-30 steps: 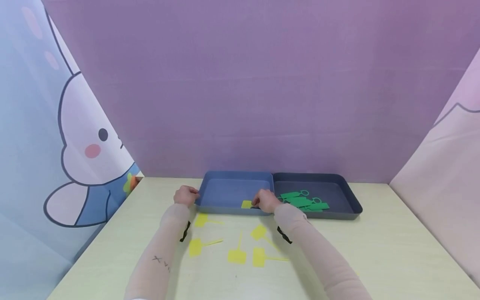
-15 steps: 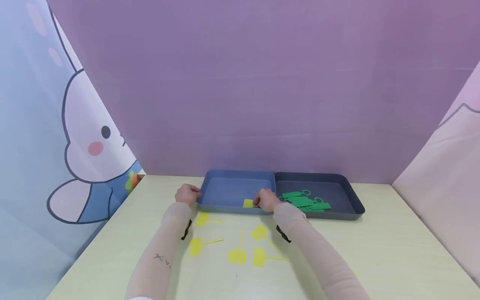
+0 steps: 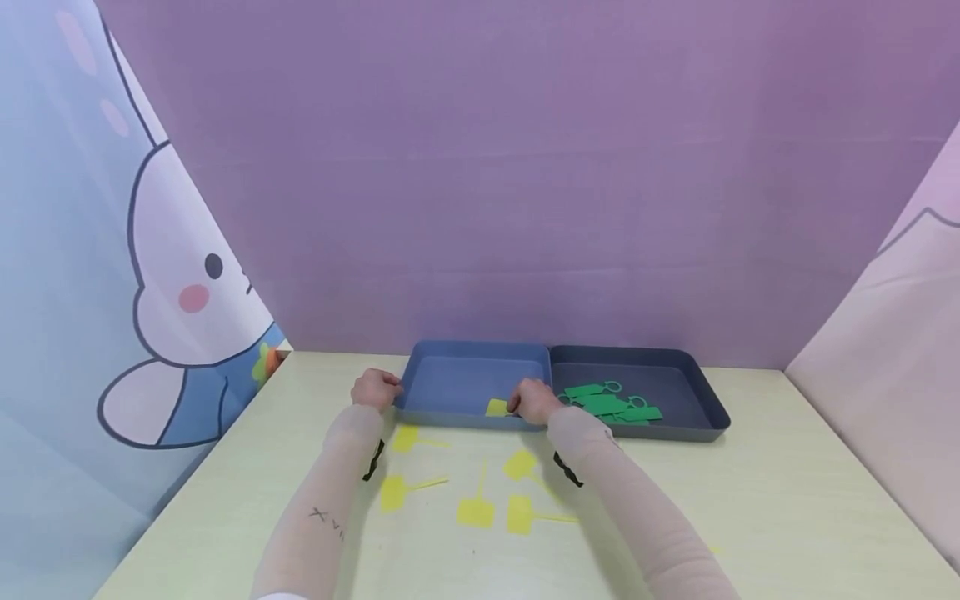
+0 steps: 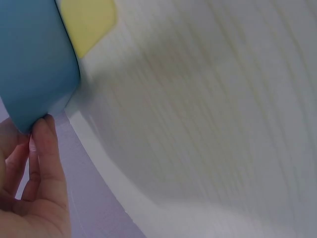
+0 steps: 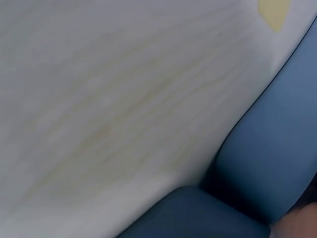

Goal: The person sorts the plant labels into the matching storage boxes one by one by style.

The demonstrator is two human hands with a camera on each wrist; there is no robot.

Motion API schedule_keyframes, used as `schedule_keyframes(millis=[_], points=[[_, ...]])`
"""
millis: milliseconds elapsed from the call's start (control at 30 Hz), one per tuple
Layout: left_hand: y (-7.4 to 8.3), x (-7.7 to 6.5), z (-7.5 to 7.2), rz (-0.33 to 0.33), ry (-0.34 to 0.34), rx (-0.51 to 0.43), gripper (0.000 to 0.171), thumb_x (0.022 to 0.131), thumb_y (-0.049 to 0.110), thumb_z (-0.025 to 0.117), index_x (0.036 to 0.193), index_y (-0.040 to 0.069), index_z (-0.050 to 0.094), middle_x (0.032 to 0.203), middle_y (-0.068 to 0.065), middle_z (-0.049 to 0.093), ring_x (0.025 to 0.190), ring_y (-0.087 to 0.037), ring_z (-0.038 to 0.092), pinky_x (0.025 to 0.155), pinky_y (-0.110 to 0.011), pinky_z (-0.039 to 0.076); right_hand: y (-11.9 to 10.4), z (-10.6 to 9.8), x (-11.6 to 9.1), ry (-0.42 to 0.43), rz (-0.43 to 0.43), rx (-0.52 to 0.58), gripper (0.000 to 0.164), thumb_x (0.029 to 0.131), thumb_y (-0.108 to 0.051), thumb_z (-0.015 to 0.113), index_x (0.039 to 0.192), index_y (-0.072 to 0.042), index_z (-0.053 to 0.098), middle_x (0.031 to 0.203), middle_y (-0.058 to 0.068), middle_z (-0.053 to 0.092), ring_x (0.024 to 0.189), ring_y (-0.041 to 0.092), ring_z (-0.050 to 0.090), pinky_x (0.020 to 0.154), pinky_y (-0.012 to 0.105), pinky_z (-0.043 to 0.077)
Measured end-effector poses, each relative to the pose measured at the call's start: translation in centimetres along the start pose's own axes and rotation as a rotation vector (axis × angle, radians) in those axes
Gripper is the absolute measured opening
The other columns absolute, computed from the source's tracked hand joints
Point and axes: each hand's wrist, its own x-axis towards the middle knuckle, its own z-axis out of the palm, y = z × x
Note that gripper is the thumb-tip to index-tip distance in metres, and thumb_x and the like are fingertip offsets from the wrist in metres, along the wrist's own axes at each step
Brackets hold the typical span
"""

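Note:
My left hand (image 3: 377, 389) is at the left side of a blue tray (image 3: 465, 372), and the left wrist view shows thumb and fingers pinching the rim of its wall (image 4: 39, 74). My right hand (image 3: 534, 401) bends over the tray's front right corner, fingers pointing down inside. Beside those fingertips a yellow flag-shaped tag (image 3: 496, 407) lies on the tray floor, its stem mostly hidden by the hand. I cannot tell whether the right fingers hold the tag or the tray. Only a bit of that hand (image 5: 297, 224) shows behind the blue wall in the right wrist view.
A dark grey tray (image 3: 660, 383) adjoins the blue one on the right, with several green ring-ended tags (image 3: 603, 405) heaped at its front left. Several yellow tags (image 3: 476, 512) lie scattered on the pale table (image 3: 780, 500). A purple cloth (image 3: 495, 183) hangs behind.
Both hands stay where they are at the blue tray, and the tags lie as before. The head view has shifted very slightly.

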Motion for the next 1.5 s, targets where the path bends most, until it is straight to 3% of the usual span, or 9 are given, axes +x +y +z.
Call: schedule_keyframes(millis=[233,433,633,1000,1300,1500], points=[[0.4,-0.4,-0.1,0.001,0.003,-0.008,0.026,0.084,0.015,0.063,0.106,0.002,0.068,0.104,-0.016,0.067,0.093,-0.031,0.062,0.083,-0.043,0.048,0.5,0.1,0.2,0.003,-0.015,0.025,0.019,0.085,0.002,0.058,0.09,-0.007,0.073,0.091,0.006,0.069,0.091,0.025,0.062,0.077,0.036,0.052],[0.5,-0.6,-0.2,-0.002,0.006,-0.002,0.025,0.085,0.015,0.062,0.106,0.002,0.068,0.105,-0.016,0.068,0.094,-0.031,0.063,0.084,-0.043,0.048,0.9,0.2,0.2,-0.005,-0.048,0.065,0.015,0.087,-0.01,0.06,0.098,-0.009,0.072,0.09,0.003,0.07,0.084,0.018,0.064,0.073,0.033,0.053],[0.2,-0.2,0.2,0.009,-0.003,-0.004,0.026,0.084,0.016,0.063,0.106,0.002,0.068,0.104,-0.016,0.067,0.093,-0.031,0.063,0.084,-0.043,0.048,1.3,-0.6,-0.3,-0.025,-0.068,0.102,0.018,0.089,-0.016,0.06,0.102,-0.01,0.07,0.095,0.002,0.069,0.085,0.015,0.063,0.072,0.03,0.052],[0.0,0.0,0.1,0.019,0.003,0.024,0.026,0.084,0.017,0.062,0.106,0.003,0.068,0.106,-0.016,0.067,0.097,-0.033,0.061,0.088,-0.045,0.045,0.7,-4.1,-3.4,-0.082,-0.103,0.109,0.034,0.09,-0.017,0.058,0.122,-0.004,0.058,0.121,0.012,0.06,0.109,0.024,0.057,0.089,0.04,0.049],[-0.4,0.2,0.5,0.015,-0.035,-0.001,0.028,0.085,0.018,0.062,0.108,0.003,0.067,0.109,-0.016,0.066,0.098,-0.033,0.061,0.085,-0.044,0.047,2.3,-6.6,-7.1,-0.129,-0.144,0.047,0.035,0.089,-0.022,0.06,0.122,-0.011,0.059,0.122,0.007,0.06,0.112,0.024,0.056,0.09,0.039,0.048],[-0.5,0.5,0.4,0.017,-0.029,0.006,0.028,0.085,0.018,0.062,0.107,0.003,0.068,0.108,-0.016,0.066,0.098,-0.034,0.06,0.085,-0.045,0.047,4.1,-7.5,-9.4,-0.111,-0.198,-0.003,0.034,0.089,-0.019,0.059,0.12,-0.004,0.06,0.117,0.01,0.062,0.109,0.026,0.058,0.089,0.041,0.048]])
